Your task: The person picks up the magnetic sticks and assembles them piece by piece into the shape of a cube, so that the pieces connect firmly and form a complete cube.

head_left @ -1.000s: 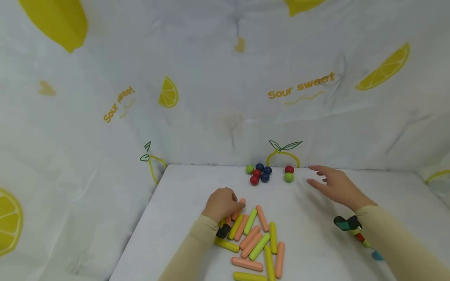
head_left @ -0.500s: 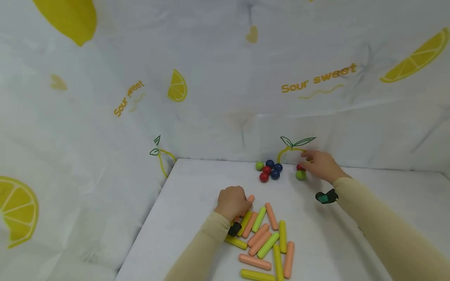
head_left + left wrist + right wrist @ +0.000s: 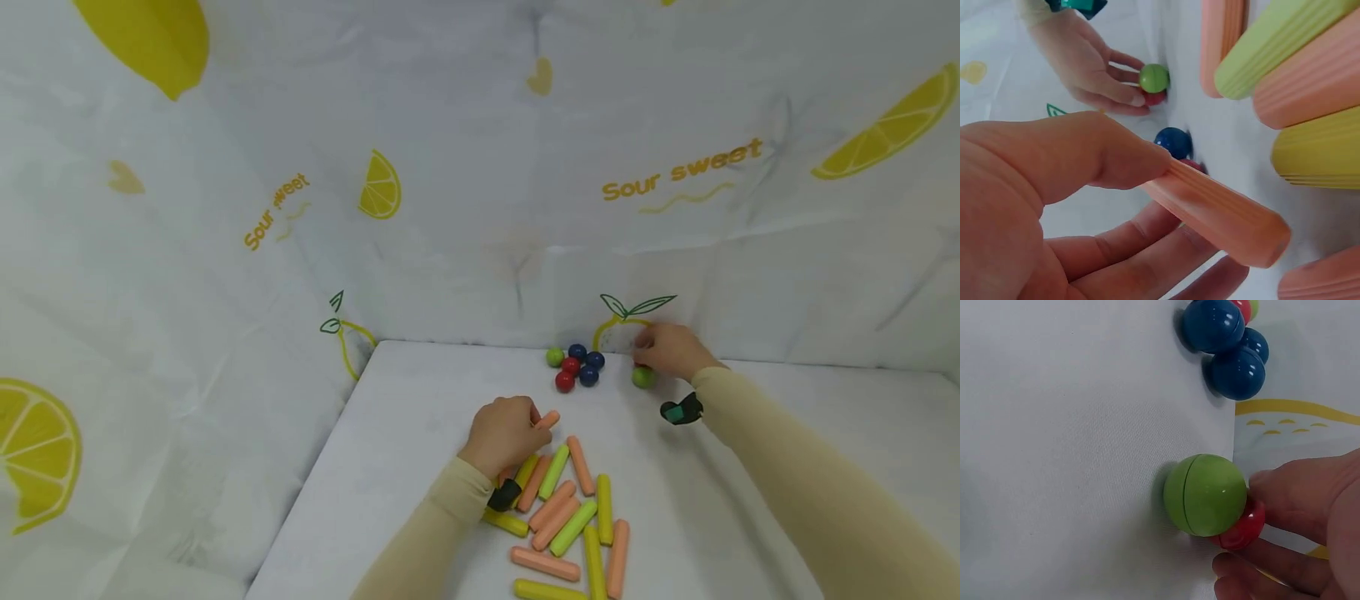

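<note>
My left hand [image 3: 504, 432] pinches a peach-orange ridged stick [image 3: 1219, 215] between thumb and fingers, just over the far end of the scattered sticks. In the left wrist view its blunt end points away from the palm. At the back of the table, my right hand [image 3: 673, 350] has its thumb and fingers on both sides of a small red ball [image 3: 1246, 528]. A green ball [image 3: 1207, 495] sits against the red one, on the near side, and partly covers it in the right wrist view.
Several peach, yellow and lime sticks [image 3: 555, 529] lie loosely on the white table [image 3: 420, 400]. Left of my right hand is a cluster of blue balls [image 3: 589, 376], red balls [image 3: 565, 382] and a green one. A lemon-print cloth [image 3: 465, 250] hangs directly behind the table.
My right hand has reached left to the red ball and closed its fingers on it. The left hand has raised the peach-orange stick slightly and shifted right. The head view has turned a little.
</note>
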{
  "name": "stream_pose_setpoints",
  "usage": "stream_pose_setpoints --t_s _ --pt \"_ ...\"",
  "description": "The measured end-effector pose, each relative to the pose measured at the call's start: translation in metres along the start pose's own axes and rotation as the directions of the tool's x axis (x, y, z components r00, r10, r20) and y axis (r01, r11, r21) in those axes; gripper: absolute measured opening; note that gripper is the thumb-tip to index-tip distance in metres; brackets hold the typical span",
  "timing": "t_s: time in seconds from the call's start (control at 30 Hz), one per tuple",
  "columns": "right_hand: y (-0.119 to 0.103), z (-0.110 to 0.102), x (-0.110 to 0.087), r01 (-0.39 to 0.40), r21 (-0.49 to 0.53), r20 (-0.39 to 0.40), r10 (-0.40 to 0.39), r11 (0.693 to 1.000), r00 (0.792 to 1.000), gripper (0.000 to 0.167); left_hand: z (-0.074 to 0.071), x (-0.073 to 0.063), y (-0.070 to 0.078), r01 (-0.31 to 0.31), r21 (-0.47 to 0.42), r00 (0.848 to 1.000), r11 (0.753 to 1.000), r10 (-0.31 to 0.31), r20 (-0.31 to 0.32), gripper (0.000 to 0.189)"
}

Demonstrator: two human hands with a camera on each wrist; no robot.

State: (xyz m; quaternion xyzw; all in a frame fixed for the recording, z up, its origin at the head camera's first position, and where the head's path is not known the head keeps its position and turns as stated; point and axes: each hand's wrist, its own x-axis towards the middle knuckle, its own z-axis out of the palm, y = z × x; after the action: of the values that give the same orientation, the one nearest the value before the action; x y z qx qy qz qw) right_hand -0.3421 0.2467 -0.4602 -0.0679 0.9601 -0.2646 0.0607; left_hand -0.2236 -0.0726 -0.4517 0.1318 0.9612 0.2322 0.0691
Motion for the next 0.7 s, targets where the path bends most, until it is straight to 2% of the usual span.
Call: stream_pose_setpoints --t_s 0.1,0.3,0.5,0.7 --pt "0.003 0.000 0.001 -0.015 -0.006 0.017 0.015 1.000 1.000 0.033 0.001 -0.003 0.004 -0.039 -0.002 0.999 0.999 0.039 -0.015 0.020" --pt "-0.006 -0.004 -0.006 -0.005 -0.013 -0.006 0.005 1.000 1.000 0.027 0.003 -0.005 0.006 -0.056 -0.003 0.998 0.998 0.056 -0.020 0.022" --pt "-0.040 -0.006 -0.043 0.066 0.064 -0.025 -0.065 0.996 0.998 0.033 0.000 -0.004 0.008 -0.065 -0.030 0.997 0.997 0.064 -0.034 0.020" --pt "-0.062 0.019 -0.090 0.135 0.154 -0.024 -0.133 0.979 0.991 0.030 -0.006 -0.003 0.011 -0.064 -0.043 0.997 0.997 0.062 -0.037 0.021"
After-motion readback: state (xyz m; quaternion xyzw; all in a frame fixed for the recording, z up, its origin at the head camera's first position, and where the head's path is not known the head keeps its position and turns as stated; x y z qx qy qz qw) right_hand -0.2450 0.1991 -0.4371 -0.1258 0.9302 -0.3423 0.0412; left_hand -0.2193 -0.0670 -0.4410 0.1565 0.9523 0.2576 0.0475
